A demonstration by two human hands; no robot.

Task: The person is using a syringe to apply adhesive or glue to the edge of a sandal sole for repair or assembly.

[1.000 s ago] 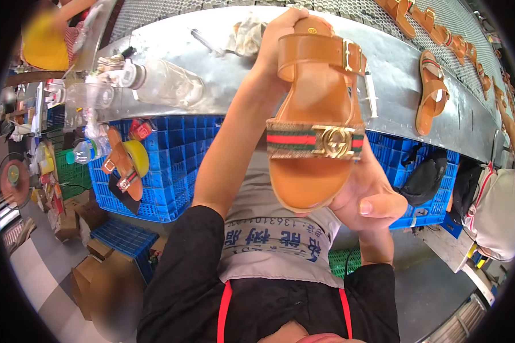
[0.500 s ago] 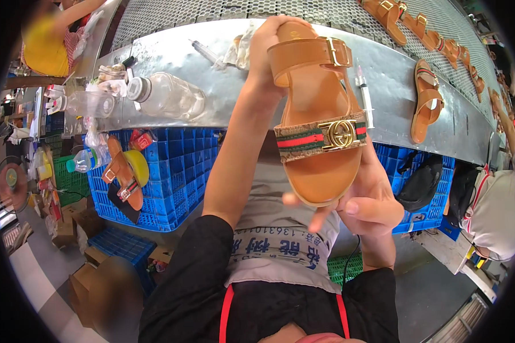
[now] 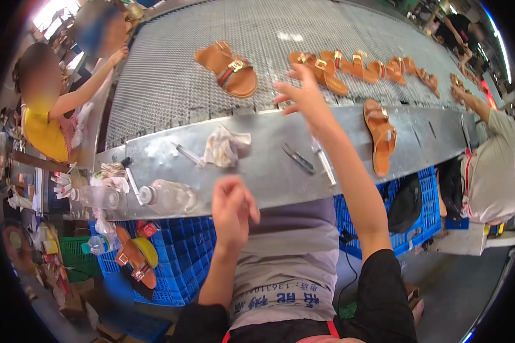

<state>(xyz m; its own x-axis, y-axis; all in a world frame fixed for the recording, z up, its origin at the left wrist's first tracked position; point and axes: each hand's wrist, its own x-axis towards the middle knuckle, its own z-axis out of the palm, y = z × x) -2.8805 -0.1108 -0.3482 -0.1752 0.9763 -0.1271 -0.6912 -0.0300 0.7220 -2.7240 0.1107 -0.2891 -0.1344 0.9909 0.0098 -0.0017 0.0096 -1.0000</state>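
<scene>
My right hand (image 3: 309, 100) reaches over the near edge of the mesh belt (image 3: 171, 74), fingers spread and nothing in them. Left of it, a tan sandal (image 3: 240, 83) with a striped strap and gold buckle lies on the mesh, apart from the hand. A line of similar tan sandals (image 3: 357, 68) extends to the right, its nearest pair close to my fingertips. My left hand (image 3: 233, 212) hangs above the near edge of the metal ledge, loosely bent and empty, slightly blurred. One more tan sandal (image 3: 379, 137) rests on the ledge, right of my right forearm.
On the metal ledge (image 3: 269, 180) lie tweezers (image 3: 298, 159), two syringes (image 3: 324, 163), a crumpled cloth (image 3: 226, 147) and a clear bottle (image 3: 169, 196). Blue crates (image 3: 180, 257) stand below, one bearing a sandal (image 3: 134, 260). Co-workers are at the left (image 3: 46, 120) and right (image 3: 495, 177).
The sandal that both hands held up has been let go and now lies on the mesh. My right hand has moved forward, my left hand back. The view has shifted, showing more of the belt.
</scene>
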